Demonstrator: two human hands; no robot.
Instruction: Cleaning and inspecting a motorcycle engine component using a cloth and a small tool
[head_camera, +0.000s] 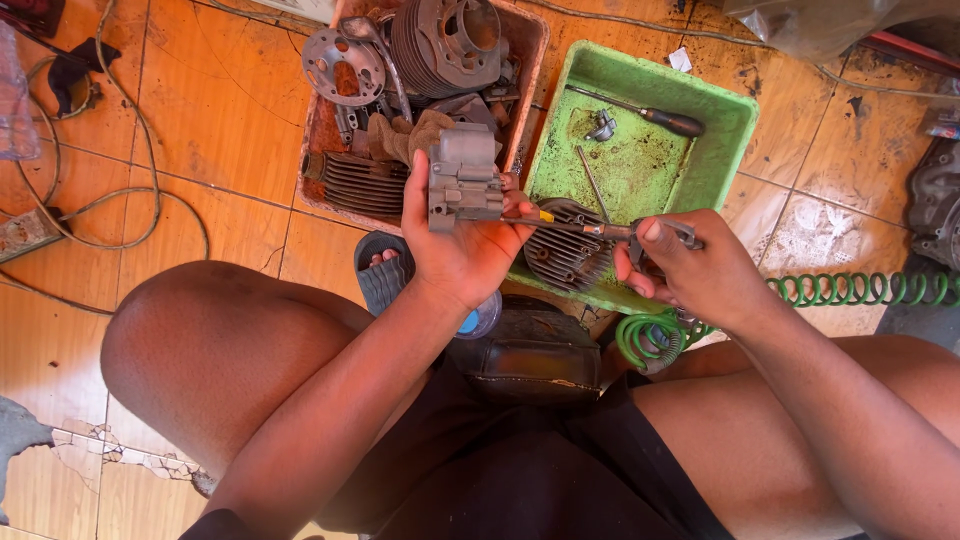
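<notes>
Grey cast-metal carburetor body (463, 175), one, gripped upright in the left hand (455, 250) above the knees.
Right hand (700, 270) clenches one air blow gun (640, 232), nozzle touching it; green tray (735, 120) holds one screwdriver (650, 115), one finned cylinder head (565, 245).

Green tray (725, 130) holding screwdriver (650, 115); brown tray (528, 60) of finned engine parts (445, 45); green coiled hose (850, 288).
</notes>
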